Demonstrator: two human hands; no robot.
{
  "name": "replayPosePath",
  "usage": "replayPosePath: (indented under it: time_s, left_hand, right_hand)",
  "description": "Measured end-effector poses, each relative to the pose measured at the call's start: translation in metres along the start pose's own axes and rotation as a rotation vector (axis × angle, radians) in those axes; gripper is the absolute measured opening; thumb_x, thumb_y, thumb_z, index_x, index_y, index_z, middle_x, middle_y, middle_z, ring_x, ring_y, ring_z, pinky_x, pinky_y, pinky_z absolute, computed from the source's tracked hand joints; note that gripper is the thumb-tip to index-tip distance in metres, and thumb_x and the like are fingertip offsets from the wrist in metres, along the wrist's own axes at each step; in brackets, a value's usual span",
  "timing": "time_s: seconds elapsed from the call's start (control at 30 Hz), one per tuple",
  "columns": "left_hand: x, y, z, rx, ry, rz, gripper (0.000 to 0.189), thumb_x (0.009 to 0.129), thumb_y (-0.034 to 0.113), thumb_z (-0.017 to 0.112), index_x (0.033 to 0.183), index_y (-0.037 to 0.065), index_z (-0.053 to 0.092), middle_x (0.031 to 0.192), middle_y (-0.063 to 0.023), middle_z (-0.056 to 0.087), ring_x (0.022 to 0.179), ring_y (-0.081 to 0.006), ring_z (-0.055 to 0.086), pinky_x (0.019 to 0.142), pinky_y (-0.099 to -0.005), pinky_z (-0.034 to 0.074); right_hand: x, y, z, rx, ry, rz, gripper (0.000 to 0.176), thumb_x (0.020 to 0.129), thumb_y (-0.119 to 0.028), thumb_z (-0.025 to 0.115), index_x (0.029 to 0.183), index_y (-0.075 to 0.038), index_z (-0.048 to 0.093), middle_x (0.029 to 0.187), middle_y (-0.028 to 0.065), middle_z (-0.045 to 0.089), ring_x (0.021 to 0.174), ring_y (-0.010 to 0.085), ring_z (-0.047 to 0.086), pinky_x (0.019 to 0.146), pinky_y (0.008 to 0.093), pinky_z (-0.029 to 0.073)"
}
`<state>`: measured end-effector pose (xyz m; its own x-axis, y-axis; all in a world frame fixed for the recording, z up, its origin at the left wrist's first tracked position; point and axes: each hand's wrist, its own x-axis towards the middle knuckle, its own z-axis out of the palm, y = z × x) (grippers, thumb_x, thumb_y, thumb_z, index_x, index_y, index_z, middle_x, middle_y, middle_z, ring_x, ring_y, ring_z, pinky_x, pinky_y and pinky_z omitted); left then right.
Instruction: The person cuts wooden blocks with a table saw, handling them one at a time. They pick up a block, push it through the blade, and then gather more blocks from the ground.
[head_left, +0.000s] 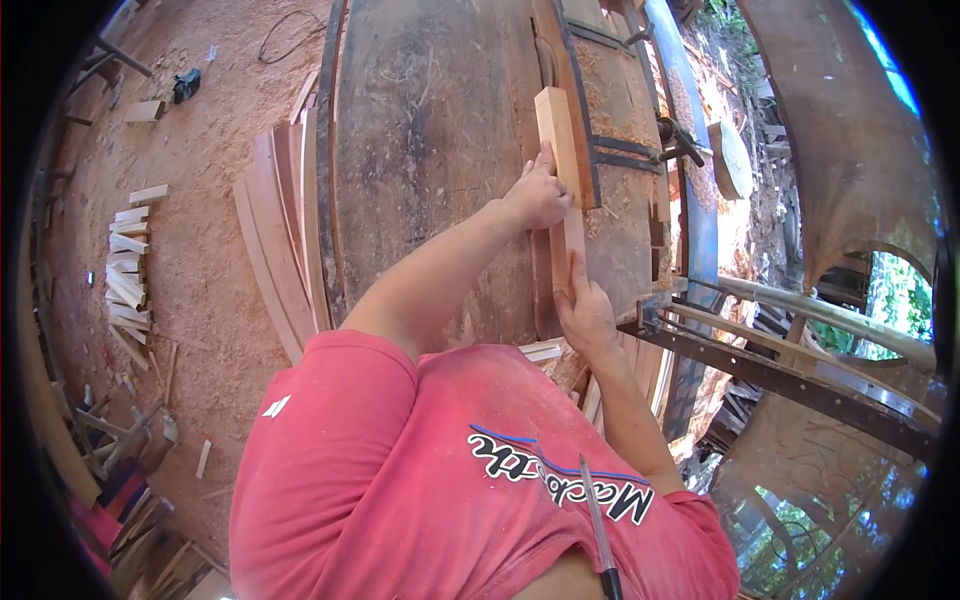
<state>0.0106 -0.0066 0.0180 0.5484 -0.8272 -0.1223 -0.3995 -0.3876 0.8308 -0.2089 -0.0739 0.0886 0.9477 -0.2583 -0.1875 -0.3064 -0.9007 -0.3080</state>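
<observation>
A squared wooden bar (558, 125) lies lengthwise on the worn machine table (430, 150), along a wooden fence (572, 100). It looks yellowish ahead of my left hand and pinker behind it. My left hand (542, 195) is closed over the bar's middle, index finger stretched along its top. Further back, my right hand (588, 312) grips the near end, with one finger pointing forward along the side. Just beyond the bar's far end, a thin curved blade edge (546, 60) shows in the table beside the fence.
Curved planks (270, 230) lean against the table's left side. Several short offcuts (127, 265) lie on the sawdust-covered ground. Metal brackets (625, 150) and a clamp (680, 140) are right of the fence. A steel rail (790, 365) extends at right. A pen (597, 520) hangs at the shirt.
</observation>
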Motion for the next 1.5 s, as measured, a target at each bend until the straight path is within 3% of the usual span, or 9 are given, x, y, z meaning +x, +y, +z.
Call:
replayPosePath:
  time_s: [0.17,0.23,0.37,0.53,0.63,0.87,1.07,1.27,1.5]
  left_hand:
    - [0.0,-0.006,-0.012,-0.12,0.074,0.027,0.052,0.096,0.035,0.044,0.104,-0.009,0.071,0.154,-0.0417,0.009,0.148,-0.0459,0.014,0.121,-0.0514,0.013]
    - [0.006,-0.004,-0.02,-0.184,0.092,0.087,0.055,0.095,0.036,0.042,0.104,-0.01,0.071,0.156,-0.0389,0.011,0.149,-0.0449,0.012,0.121,-0.0498,0.011]
    - [0.013,0.002,-0.03,-0.26,0.167,0.13,0.056,0.095,0.036,0.041,0.101,-0.011,0.071,0.155,-0.0392,0.012,0.148,-0.0457,0.014,0.121,-0.0485,0.011]
    - [0.027,0.01,-0.042,-0.286,0.239,0.161,0.055,0.092,0.035,0.041,0.096,-0.011,0.071,0.155,-0.0398,0.011,0.148,-0.0468,0.013,0.122,-0.0466,0.011]
    - [0.033,0.014,-0.051,-0.327,0.26,0.156,0.054,0.092,0.034,0.041,0.095,-0.011,0.071,0.154,-0.0405,0.011,0.147,-0.0483,0.015,0.122,-0.0456,0.011]
    - [0.041,0.022,-0.067,-0.422,0.286,0.117,0.054,0.09,0.034,0.042,0.094,-0.011,0.071,0.155,-0.0403,0.01,0.145,-0.0517,0.016,0.122,-0.0431,0.013]
    - [0.069,0.012,-0.062,-0.382,0.318,0.113,0.053,0.09,0.034,0.042,0.097,-0.009,0.072,0.155,-0.039,0.01,0.142,-0.0567,0.019,0.122,-0.0432,0.014]
    - [0.08,0.014,-0.067,-0.379,0.366,0.079,0.051,0.089,0.034,0.042,0.098,-0.004,0.074,0.152,-0.042,0.012,0.14,-0.0531,0.028,0.122,-0.0432,0.014]
    - [0.089,0.012,-0.071,-0.432,0.394,0.05,0.054,0.089,0.039,0.042,0.101,-0.003,0.074,0.151,-0.0432,0.013,0.138,-0.0554,0.03,0.122,-0.0425,0.015]
  right_hand:
    - [0.005,-0.02,-0.041,0.096,0.01,0.011,0.063,0.088,-0.018,0.061,0.146,-0.001,0.041,0.092,0.0274,0.064,0.084,0.0467,0.06,0.078,0.0519,0.048]
    - [0.01,-0.027,-0.071,0.104,0.183,-0.046,0.05,0.088,-0.016,0.061,0.135,0.001,0.054,0.1,0.0274,0.066,0.09,0.0439,0.063,0.079,0.0475,0.05]
    - [0.032,-0.034,-0.122,0.023,0.317,-0.11,0.041,0.089,-0.016,0.061,0.126,0.002,0.06,0.1,0.0269,0.067,0.085,0.0406,0.065,0.075,0.0435,0.052]
    - [0.07,-0.064,-0.168,0.181,0.384,0.144,0.035,0.094,-0.021,0.061,0.121,0.002,0.063,0.084,0.0146,0.066,0.07,0.0217,0.061,0.069,0.0359,0.05]
    - [0.096,-0.067,-0.183,0.081,0.496,0.054,0.033,0.096,-0.023,0.058,0.118,0.001,0.065,0.081,0.0105,0.064,0.071,0.0156,0.058,0.069,0.0327,0.048]
    - [0.162,-0.066,-0.214,0.002,0.615,-0.081,0.033,0.098,-0.029,0.055,0.11,0.0,0.066,0.09,0.0153,0.069,0.084,0.0206,0.064,0.08,0.0344,0.049]
    - [0.221,-0.059,-0.251,0.002,0.503,-0.064,0.04,0.096,-0.035,0.056,0.109,0.001,0.068,0.095,0.0191,0.069,0.09,0.0246,0.065,0.086,0.0351,0.048]
    - [0.275,-0.057,-0.27,0.062,0.44,-0.117,0.042,0.093,-0.036,0.059,0.106,0.003,0.069,0.094,0.0121,0.069,0.091,0.0191,0.062,0.087,0.0323,0.046]
    - [0.313,-0.062,-0.282,0.093,0.311,-0.162,0.042,0.092,-0.036,0.058,0.104,0.003,0.07,0.094,0.0116,0.069,0.092,0.0192,0.062,0.088,0.0317,0.046]
